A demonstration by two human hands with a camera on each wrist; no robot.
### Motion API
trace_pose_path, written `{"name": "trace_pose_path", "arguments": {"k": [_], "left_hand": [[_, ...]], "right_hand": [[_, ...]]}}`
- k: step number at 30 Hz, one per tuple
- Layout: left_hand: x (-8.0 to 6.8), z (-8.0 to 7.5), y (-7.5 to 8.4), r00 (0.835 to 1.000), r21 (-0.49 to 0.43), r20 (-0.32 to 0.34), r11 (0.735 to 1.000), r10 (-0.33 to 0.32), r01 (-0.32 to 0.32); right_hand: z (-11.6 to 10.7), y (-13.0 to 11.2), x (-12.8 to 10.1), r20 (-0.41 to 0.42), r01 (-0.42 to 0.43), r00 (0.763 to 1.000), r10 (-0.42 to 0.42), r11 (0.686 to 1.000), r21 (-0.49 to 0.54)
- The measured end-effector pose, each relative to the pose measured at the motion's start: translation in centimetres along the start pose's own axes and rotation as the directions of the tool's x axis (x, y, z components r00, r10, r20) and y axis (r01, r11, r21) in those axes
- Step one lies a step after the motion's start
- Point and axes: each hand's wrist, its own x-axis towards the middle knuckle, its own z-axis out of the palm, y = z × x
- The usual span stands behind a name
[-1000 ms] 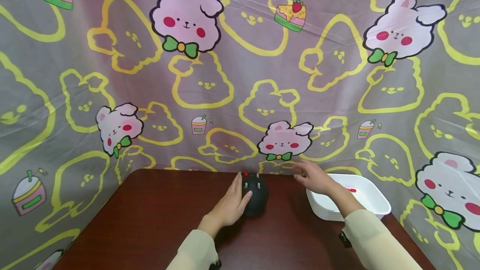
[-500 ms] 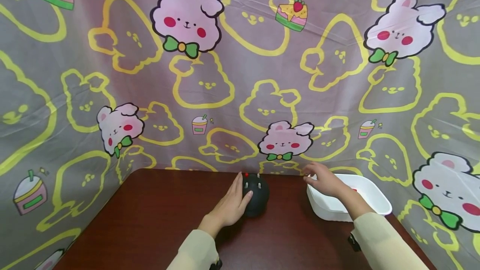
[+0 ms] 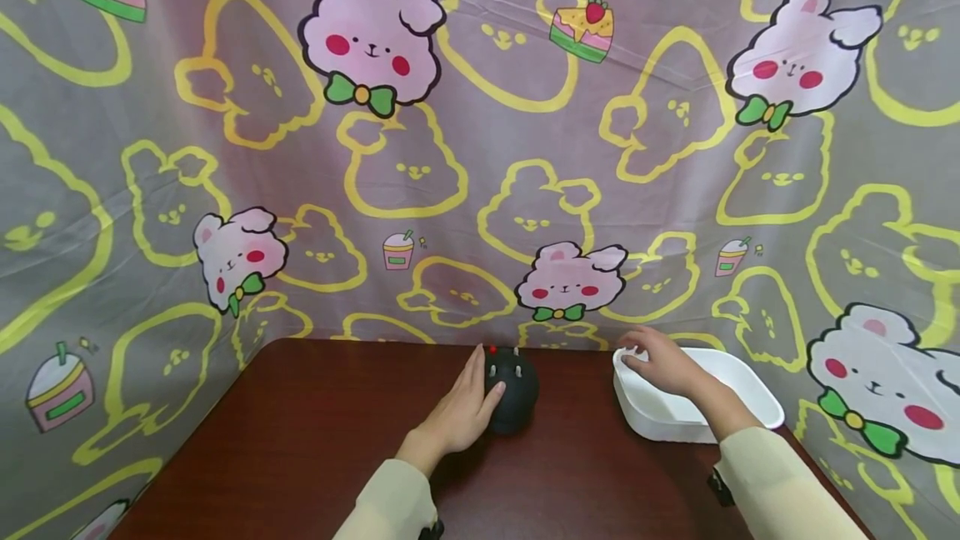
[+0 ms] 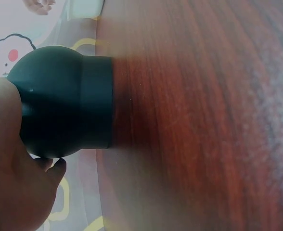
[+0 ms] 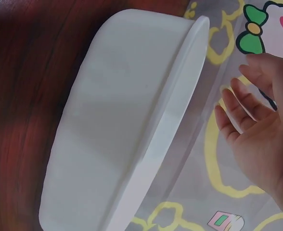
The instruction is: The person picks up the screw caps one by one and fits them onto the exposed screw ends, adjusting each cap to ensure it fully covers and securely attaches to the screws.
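A cartoon-rabbit cloth backdrop [image 3: 480,148] fills the view from nine o'clock round to three, hanging down to the far edge of a dark wooden table [image 3: 300,440].

At four o'clock on the table stands a white plastic tub [image 3: 742,394], the next largest thing, set against the backdrop with its rim up. The right hand [image 3: 663,361] is over the tub's near-left corner, fingers straight and relaxed, holding nothing. In the wrist view the palm [image 5: 262,130] faces the rim with a gap showing between them, so it seems to hover just above rather than press down; from the head view, contact cannot be told for sure.

Near the centre, at about twelve o'clock from the person, sits a round black vessel [image 3: 512,390] with a red dot and small pale marks on top; it stands upright on a straight collar that meets the wood. The left hand [image 3: 461,411] lies against its left side, fingers laid along the bulge and loosely cupped round it, which looks like a steadying hold to keep the vessel from sliding.
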Motion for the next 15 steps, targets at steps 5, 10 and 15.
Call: {"name": "trace_pose_path", "arguments": {"k": [5,10,15], "left_hand": [[-0.1,0.0,0.0,1.000,0.004,0.009,1.000,-0.006,0.006],[0.0,-0.1,0.0,1.000,-0.002,0.004,1.000,-0.003,0.003],[0.0,-0.1,0.1,1.000,-0.002,-0.001,1.000,0.002,-0.002]], "right_hand": [[0.0,0.8,-0.4,-0.020,0.012,1.000,-0.012,1.000,0.005],[0.1,1.5,-0.7,-0.032,0.000,0.999,0.000,1.000,0.005],[0.0,2.2,-1.2,-0.021,-0.042,0.999,0.042,0.999,0.002]]}}
